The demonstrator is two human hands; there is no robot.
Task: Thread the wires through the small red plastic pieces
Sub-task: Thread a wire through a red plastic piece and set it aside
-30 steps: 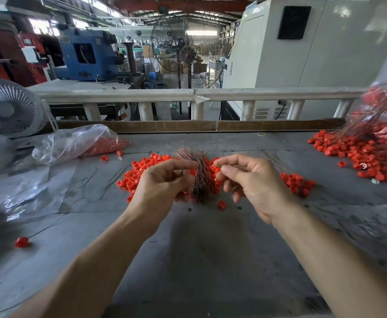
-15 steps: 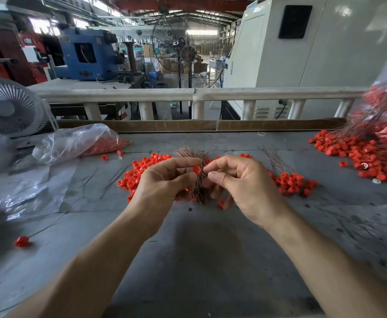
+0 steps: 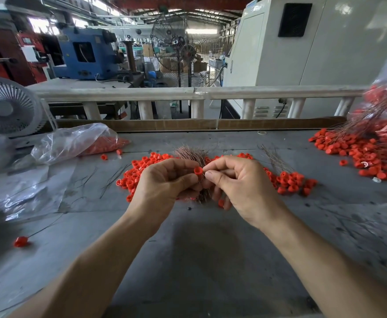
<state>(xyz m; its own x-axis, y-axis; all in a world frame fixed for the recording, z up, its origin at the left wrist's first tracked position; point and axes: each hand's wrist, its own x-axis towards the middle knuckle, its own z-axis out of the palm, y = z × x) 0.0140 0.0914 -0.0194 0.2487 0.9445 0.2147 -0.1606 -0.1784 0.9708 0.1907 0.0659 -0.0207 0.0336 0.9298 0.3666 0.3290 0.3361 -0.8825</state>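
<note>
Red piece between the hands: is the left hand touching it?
Touching. The head view shows the left hand pinching the red piece at its fingertips.

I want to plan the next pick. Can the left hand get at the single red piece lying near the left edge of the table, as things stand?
Probably not at once: the left hand pinches a red piece. The lone piece lies uncovered on bare table.

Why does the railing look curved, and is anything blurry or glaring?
Head view: the wide-angle lens bows the white railing and stretches the forearms. Daylight blows out the far windows. The hands' shadow falls soft on the grey table. The red piece at the fingertips is sharp; the corners smear slightly.
</note>
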